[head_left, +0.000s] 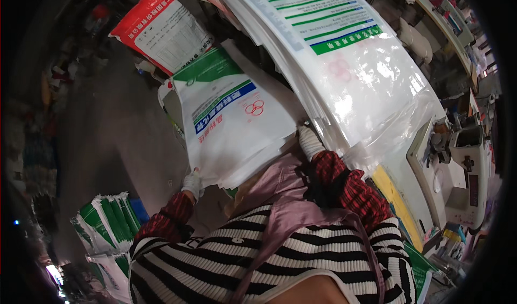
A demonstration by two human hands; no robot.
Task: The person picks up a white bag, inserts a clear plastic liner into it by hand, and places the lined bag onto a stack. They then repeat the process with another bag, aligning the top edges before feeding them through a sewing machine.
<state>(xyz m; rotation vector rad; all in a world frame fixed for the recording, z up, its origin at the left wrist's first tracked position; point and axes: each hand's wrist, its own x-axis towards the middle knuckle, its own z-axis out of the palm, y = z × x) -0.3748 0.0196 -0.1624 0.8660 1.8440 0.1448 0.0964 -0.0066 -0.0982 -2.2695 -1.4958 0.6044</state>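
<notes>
The top [323, 245] had black and white stripes. The apron [284, 181] was dull pink. The sleeves [331, 170] had red and black checks. The gloves [309, 143] were white.

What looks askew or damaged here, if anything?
The clear film looks crumpled, sticking out at the near end of the big stack, whose top is smoother. The held sacks have uneven near edges, fanned rather than flush.

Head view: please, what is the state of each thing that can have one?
White and green printed plastic bags: stacked, unfolded.
White-gloved left hand: closed on their lower left corner.
White-gloved right hand: at their right corner, grip unclear.
Large glossy white plastic stack: piled, printed side up.
Red and white bag: printed face showing, fullness unclear.
Green and white bundles: stacked.
White machine: power unclear.
</notes>
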